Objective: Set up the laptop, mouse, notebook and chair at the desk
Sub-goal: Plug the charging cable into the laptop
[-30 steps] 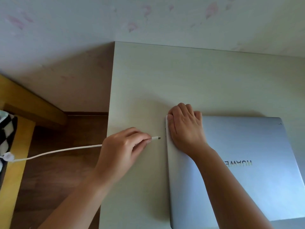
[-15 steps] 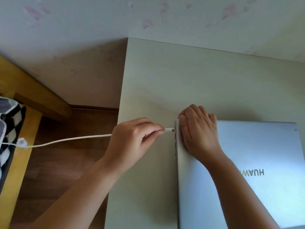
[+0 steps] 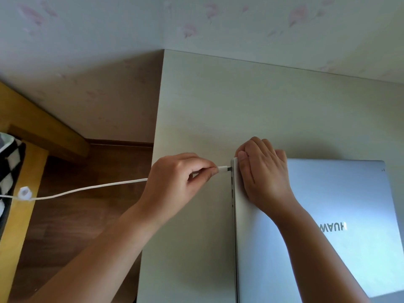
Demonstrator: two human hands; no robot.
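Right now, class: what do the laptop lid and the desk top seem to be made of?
Laptop lid: probably brushed or matte metal; silver, with a soft sheen and a mirrored logo. Desk top: likely laminate over board; pale, matte, faint grain, sharp straight edge.

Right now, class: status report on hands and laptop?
Left hand pinching charger plug at laptop side port. Right hand bracing closed lid. Nothing obstructing.

A: The laptop runs off the right and bottom edges, and the right hand covers its far-left corner.

B: The white cable leaves the frame at left; its plug tip at the laptop's side is too small to judge — seated or not.

A: The bench is cut off too.
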